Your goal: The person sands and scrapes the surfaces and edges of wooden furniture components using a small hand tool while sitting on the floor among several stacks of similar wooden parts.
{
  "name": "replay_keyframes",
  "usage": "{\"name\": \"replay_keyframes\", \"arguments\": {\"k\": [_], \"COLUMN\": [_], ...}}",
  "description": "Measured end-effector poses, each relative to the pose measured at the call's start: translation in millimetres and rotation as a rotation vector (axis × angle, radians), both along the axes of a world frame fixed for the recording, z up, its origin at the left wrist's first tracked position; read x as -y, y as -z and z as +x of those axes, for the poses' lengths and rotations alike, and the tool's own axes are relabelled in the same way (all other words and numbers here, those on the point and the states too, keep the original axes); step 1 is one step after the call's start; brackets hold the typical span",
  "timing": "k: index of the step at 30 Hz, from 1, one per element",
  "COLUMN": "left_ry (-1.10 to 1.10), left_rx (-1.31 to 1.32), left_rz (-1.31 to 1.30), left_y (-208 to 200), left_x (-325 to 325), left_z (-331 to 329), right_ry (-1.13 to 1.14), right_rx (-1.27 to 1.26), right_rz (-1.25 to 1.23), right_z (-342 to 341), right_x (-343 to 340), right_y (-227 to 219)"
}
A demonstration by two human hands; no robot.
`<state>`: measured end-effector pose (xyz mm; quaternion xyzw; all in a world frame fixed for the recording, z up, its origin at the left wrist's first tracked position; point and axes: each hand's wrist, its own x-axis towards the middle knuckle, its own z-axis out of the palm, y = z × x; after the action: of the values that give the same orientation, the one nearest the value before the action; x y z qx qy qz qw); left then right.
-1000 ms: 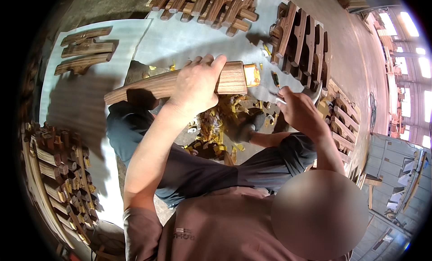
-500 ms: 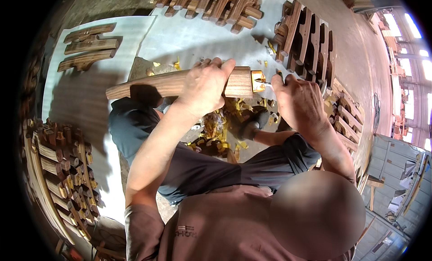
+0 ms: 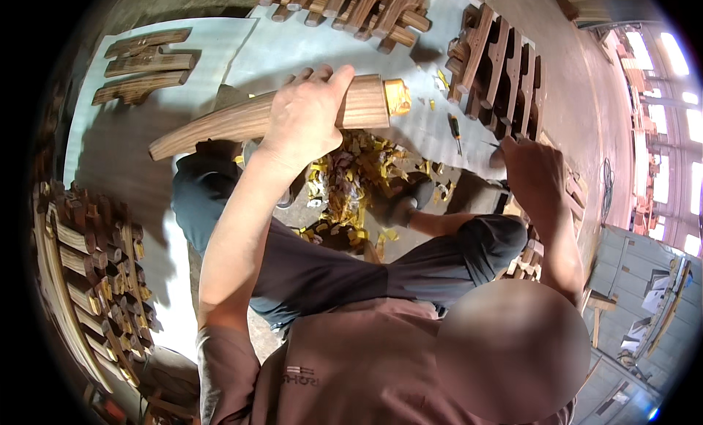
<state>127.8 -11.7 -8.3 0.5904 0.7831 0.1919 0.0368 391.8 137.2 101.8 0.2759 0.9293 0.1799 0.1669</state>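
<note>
My left hand is wrapped over a curved brown wooden piece, held in the air above my lap. A narrower end block at the piece's right tip is covered in yellow tape. Out to the right, apart from the wood, my right hand is closed, and a thin pointed tool pokes out from its fingers; most of that tool is hidden. Nearby, a screwdriver with a dark and yellow handle lies on the pale sheet.
Yellow tape scraps are heaped on the floor between my legs. Similar wooden pieces lie in rows at the far side, the right and the far left. A stack of taped pieces stands at the left.
My right hand has drawn away from the taped end, moving right. My left hand has shifted the wooden piece left and farther away. The screwdriver on the sheet now shows in full.
</note>
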Motion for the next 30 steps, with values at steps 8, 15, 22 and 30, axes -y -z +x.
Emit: {"name": "replay_keyframes", "arguments": {"k": [8, 15, 22, 30], "left_ry": [0.001, -0.001, 0.006, 0.055], "left_rx": [0.121, 0.099, 0.159, 0.333], "left_rz": [0.154, 0.117, 0.097, -0.058], "left_y": [1, 1, 1, -7], "left_x": [-2, -1, 1, -1], "left_z": [18, 19, 16, 17], "right_ry": [0.303, 0.490, -0.055, -0.427], "right_rx": [-1.032, -1.397, -1.199, -1.014], "right_rz": [-0.591, -0.946, -0.651, -0.611], "right_z": [-54, -71, -68, -45], "right_x": [39, 43, 37, 21], "right_y": [49, 82, 81, 77]}}
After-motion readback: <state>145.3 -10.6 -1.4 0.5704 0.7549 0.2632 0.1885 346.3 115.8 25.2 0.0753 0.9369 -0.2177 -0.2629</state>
